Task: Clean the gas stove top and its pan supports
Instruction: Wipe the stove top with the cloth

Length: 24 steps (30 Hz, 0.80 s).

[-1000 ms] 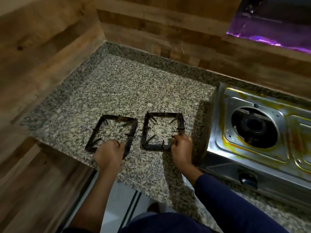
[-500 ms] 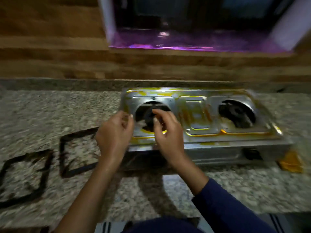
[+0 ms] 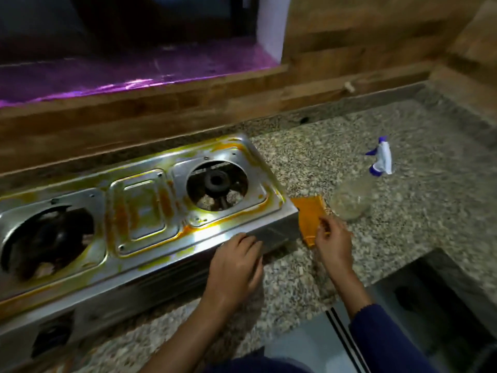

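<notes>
The steel two-burner gas stove (image 3: 139, 211) lies on the granite counter, its top streaked with yellow-orange grime and both burner holes bare of pan supports. My left hand (image 3: 236, 267) rests palm down on the stove's front right corner, fingers loosely together, holding nothing. My right hand (image 3: 333, 238) touches the near edge of an orange cloth (image 3: 309, 216) lying flat just right of the stove; its fingers are pinching at the cloth's edge. A clear spray bottle (image 3: 352, 200) with a white and blue trigger head (image 3: 382, 157) stands just beyond the cloth. The pan supports are out of view.
The granite counter (image 3: 403, 211) runs right to a corner with wood-pattern walls behind. A dark recess with a purple-lit sill (image 3: 107, 76) sits above the stove. The counter's front edge drops to the floor (image 3: 309, 345) at lower right.
My view swung right from the two pan supports on the counter to the stove's right end. Both hands left the left burner; the right one reached the orange cloth.
</notes>
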### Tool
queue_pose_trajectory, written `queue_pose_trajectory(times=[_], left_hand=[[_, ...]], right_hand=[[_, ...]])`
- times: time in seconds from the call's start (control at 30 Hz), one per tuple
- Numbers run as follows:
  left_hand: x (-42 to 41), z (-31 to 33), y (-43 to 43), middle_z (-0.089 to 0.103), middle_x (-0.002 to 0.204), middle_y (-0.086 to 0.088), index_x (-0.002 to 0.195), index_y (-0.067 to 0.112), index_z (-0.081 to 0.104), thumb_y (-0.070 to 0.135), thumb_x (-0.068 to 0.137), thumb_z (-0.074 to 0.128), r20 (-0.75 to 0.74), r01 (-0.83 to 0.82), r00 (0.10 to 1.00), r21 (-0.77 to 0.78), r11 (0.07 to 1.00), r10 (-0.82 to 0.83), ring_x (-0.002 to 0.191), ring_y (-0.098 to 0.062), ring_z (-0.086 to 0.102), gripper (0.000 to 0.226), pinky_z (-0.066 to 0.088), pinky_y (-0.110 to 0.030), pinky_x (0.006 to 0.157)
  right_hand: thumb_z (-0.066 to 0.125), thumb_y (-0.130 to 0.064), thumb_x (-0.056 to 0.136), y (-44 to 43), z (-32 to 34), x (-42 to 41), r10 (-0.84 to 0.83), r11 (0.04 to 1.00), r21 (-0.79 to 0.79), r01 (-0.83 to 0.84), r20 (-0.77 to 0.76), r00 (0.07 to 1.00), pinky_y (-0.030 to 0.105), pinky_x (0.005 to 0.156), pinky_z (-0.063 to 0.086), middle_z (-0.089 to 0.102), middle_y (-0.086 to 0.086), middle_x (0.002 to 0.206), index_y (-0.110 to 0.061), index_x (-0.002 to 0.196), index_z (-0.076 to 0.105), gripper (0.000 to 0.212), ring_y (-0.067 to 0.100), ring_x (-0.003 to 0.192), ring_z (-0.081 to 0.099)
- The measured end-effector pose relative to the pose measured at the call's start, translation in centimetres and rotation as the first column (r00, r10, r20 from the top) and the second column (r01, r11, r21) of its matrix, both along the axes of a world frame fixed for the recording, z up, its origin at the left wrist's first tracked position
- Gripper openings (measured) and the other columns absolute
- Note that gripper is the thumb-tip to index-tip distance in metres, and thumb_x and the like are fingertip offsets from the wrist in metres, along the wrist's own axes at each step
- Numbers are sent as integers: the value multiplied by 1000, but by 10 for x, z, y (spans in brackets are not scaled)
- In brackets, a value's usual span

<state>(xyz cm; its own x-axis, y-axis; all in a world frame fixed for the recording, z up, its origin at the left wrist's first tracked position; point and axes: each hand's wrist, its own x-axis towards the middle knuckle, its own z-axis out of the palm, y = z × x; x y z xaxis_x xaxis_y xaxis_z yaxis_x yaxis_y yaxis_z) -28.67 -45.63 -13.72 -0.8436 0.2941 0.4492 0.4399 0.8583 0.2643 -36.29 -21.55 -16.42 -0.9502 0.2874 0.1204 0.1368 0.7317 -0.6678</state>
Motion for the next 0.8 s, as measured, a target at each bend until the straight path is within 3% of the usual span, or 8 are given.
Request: queue_pose_trajectory(times=[0.17,0.27,0.37,0.47,0.57,0.63,0.7,0.8], left_hand=[[0,-19,5,71,110,-14,102,3,74,17,86,64,-79,-38,996,-86,996,31,106,-34,66,23,55,-42,87],[3,-23,6,71,112,-15,103,4,74,17,88,64,-66,-44,997,-121,992,37,108,-34,65,22,54,-43,88],[3,-21,3,71,112,-14,105,3,74,18,88,65,-53,-23,998,-125,992,16,110,-33,65,24,55,-42,89],[5,-19,-2,71,117,-11,108,4,74,19,89,64,-29,-8,1000,-108,994,5,115,-30,63,25,54,-42,91],[5,-19,-6,69,121,-10,112,5,73,19,91,62,-3,7,1000,-69,998,-7,120,-28,61,27,53,-41,95],[5,-18,-8,68,123,-10,115,6,71,19,92,62,4,6,1000,-30,1000,-6,121,-27,60,28,51,-40,98],[8,-17,-10,67,125,-11,116,6,71,17,89,65,-12,-35,999,-11,999,35,118,-27,61,29,49,-40,97],[14,-18,-14,66,125,-13,116,4,70,15,85,68,-39,-144,989,0,990,144,115,-29,62,33,45,-43,101]], right_hand=[[53,-34,91,7,-38,-44,227,931,239,-275,208,951,41,73,50,65,15,96,-8,102,63,30,36,91,60],[57,-19,87,8,-52,-55,267,900,293,-322,214,940,37,64,42,60,17,88,-3,93,61,17,33,83,55],[58,-9,89,11,-27,-60,135,988,-90,-121,159,978,28,52,40,63,11,77,-3,90,68,12,21,64,54],[62,-16,93,15,15,-66,-60,851,-512,113,119,991,22,60,53,70,6,95,-12,120,66,27,12,71,61],[66,-19,92,4,51,-68,-28,773,-634,-11,-52,998,17,72,54,69,0,105,-21,128,59,36,7,85,65],[68,-23,91,-14,63,-70,147,846,-486,-217,-179,973,15,79,49,64,3,113,-18,125,64,35,6,95,61],[59,-43,92,-37,60,-74,407,892,-139,-430,-168,898,23,92,44,55,6,127,-18,130,62,45,14,113,52],[21,-57,97,-70,43,-89,622,706,324,-630,143,770,47,120,14,13,6,164,-19,154,27,68,20,151,9]])
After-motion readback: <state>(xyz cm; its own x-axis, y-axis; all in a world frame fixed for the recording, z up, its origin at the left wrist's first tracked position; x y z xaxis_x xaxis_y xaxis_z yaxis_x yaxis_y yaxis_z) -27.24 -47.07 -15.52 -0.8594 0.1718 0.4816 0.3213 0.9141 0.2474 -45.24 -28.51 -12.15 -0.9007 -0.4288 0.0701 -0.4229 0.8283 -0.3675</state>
